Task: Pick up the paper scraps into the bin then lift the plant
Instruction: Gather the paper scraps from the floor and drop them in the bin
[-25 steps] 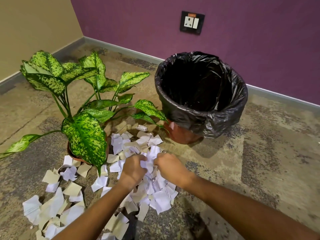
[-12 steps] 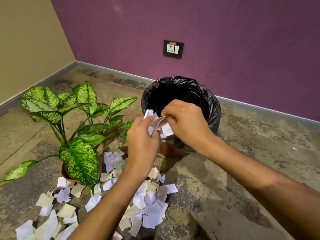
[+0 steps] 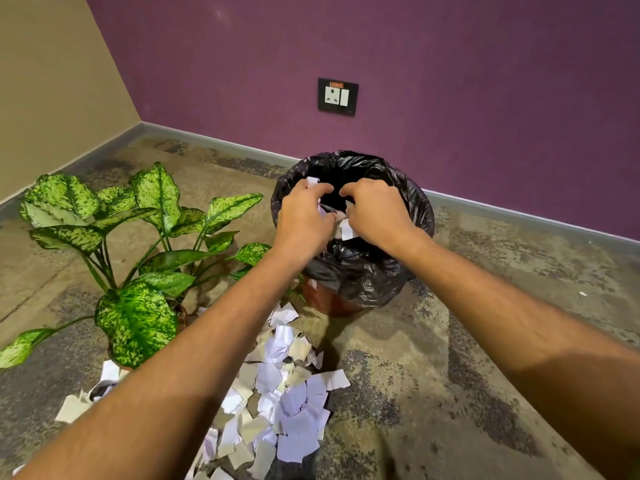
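A bin point(image 3: 417, 209) lined with a black bag stands on the floor near the purple wall. Both my hands hover over its mouth. My left hand point(image 3: 304, 216) and my right hand point(image 3: 377, 211) each hold white paper scraps point(image 3: 346, 229), fingers curled around them; one scrap sticks up above the left fingers. Many more white and beige scraps point(image 3: 287, 396) lie in a pile on the floor in front of the bin. The potted plant point(image 3: 138, 258), with large speckled green leaves, stands to the left of the bin, its pot mostly hidden by leaves.
The floor is mottled brown carpet point(image 3: 485, 341). A purple wall with a socket plate point(image 3: 338, 97) runs behind the bin, and a beige wall point(image 3: 52, 81) meets it at the left corner. One tiny scrap point(image 3: 583, 293) lies far right.
Both hands gathered scraps from the floor pile, lifted them, and moved forward over the bin's mouth. The view has tilted up with them.
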